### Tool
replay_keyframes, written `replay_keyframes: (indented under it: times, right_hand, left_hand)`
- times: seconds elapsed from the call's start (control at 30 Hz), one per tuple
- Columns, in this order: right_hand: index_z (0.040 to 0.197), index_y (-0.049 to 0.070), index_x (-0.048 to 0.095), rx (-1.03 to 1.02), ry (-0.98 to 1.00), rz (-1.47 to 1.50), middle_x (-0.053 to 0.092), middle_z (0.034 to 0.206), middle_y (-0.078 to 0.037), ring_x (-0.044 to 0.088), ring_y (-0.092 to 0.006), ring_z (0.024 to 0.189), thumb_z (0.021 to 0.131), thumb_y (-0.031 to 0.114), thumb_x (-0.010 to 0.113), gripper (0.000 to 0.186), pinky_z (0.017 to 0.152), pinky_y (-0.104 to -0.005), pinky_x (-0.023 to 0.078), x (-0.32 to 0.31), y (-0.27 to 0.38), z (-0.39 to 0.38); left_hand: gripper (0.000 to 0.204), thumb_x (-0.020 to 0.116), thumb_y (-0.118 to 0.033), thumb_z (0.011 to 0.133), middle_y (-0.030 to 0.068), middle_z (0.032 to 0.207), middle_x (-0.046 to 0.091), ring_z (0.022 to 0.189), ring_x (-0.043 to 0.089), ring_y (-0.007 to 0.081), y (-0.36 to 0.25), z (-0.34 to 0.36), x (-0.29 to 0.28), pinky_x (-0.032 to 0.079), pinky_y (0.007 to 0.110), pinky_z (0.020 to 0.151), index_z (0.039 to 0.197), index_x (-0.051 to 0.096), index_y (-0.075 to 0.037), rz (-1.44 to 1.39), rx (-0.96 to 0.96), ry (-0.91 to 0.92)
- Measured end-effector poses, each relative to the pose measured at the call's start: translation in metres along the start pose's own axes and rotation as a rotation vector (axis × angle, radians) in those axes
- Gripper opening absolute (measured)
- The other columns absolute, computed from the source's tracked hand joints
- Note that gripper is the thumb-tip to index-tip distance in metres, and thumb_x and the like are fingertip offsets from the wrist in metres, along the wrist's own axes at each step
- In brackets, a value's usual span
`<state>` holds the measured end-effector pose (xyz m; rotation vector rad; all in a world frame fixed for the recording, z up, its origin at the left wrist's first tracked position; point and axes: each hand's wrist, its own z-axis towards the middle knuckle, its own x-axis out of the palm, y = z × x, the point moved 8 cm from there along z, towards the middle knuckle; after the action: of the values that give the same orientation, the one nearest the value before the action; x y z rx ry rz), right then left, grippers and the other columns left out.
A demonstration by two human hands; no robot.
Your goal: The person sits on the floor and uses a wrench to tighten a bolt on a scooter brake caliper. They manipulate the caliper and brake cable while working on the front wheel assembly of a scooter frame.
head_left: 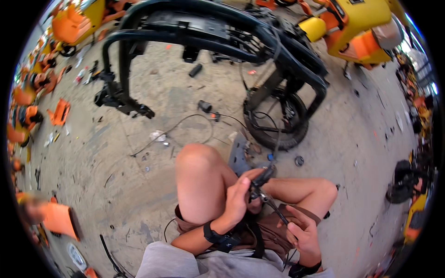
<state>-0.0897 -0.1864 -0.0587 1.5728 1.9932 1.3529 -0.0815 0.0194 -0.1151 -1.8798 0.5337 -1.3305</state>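
Observation:
I sit on the floor with both hands over my lap. My left hand (pixel 238 199) is closed around a black part (pixel 265 177), which has a cable running up from it toward the vehicle frame. The exact kind of this part is hard to make out. My right hand (pixel 301 231) grips the dark handle of a ratchet wrench (pixel 277 211), thumb and fingers on its lower end. The wrench's shiny metal head meets the underside of the black part, and its handle slants down to the right.
Ahead stands a dark tubular vehicle frame (pixel 185 41) with a wheel (pixel 278 118). A loose cable (pixel 174 127), a black cylinder (pixel 204 105) and a round cap (pixel 299 161) lie on the floor. Yellow and orange vehicle bodies (pixel 357 28) line the sides; an orange panel (pixel 59 112) lies left.

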Motion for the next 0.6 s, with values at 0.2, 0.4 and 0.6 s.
replay_keyframes:
  times: [0.2,0.4,0.6]
  right_hand:
    - [0.135,-0.008,0.051,-0.128,0.002,-0.211,0.068,0.110,-0.018,0.067,-0.0210,0.100,0.092,-0.006,0.058,0.044,0.091,-0.0311,0.053,0.006,0.018,-0.014]
    - [0.128,-0.010,0.057,-0.165,-0.051,-0.266,0.070,0.107,-0.020,0.069,-0.0209,0.095,0.090,-0.004,0.062,0.039,0.086,-0.0297,0.054,0.002,0.026,-0.023]
    - [0.117,-0.009,0.065,-0.182,-0.033,-0.576,0.074,0.097,-0.017,0.070,-0.0149,0.087,0.084,0.001,0.069,0.034,0.078,-0.0258,0.053,-0.007,0.056,-0.025]
  left_hand:
    - [0.064,0.030,-0.039,0.104,0.0244,0.134,0.053,0.127,0.047,0.0317,-0.021,-0.009,0.011,0.032,0.041,0.110,0.125,0.055,0.015,0.058,0.224,0.111]
    - [0.066,0.030,-0.042,0.104,0.0262,0.134,0.052,0.127,0.047,0.0340,-0.028,-0.018,0.023,0.033,0.043,0.109,0.127,0.055,0.014,0.030,0.205,0.207]
    - [0.067,0.034,-0.043,0.103,0.0264,0.136,0.050,0.127,0.047,0.0356,-0.039,-0.020,0.033,0.033,0.044,0.109,0.129,0.053,0.015,0.127,0.259,0.315]
